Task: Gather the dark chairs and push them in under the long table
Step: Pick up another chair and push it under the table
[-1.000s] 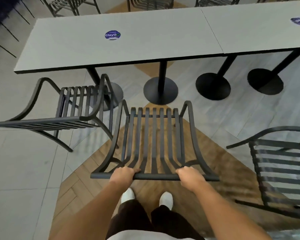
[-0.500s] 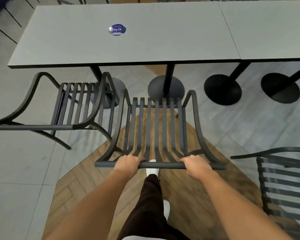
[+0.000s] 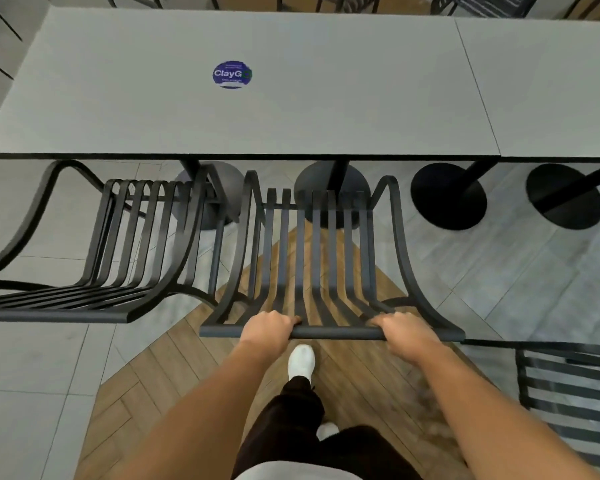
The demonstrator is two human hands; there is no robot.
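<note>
A dark slatted chair (image 3: 329,332) stands in front of me, its seat front just short of the long grey table's (image 3: 291,109) near edge. My left hand (image 3: 267,329) grips the left part of its top back rail. My right hand (image 3: 404,332) grips the right part of the same rail. A second dark chair (image 3: 118,258) stands close on its left, turned sideways, its front near the table edge. A third dark chair (image 3: 568,393) shows partly at the lower right, away from the table.
Black round pedestal bases (image 3: 447,195) stand under the table, one right ahead of the held chair's seat. A round blue sticker (image 3: 231,74) lies on the tabletop. More dark chairs (image 3: 478,3) line the far side. The floor is grey tile with a wooden herringbone inlay.
The held chair has moved forward toward the table with both hands on its rail; I have stepped forward, one white shoe now ahead. The table edge is closer.
</note>
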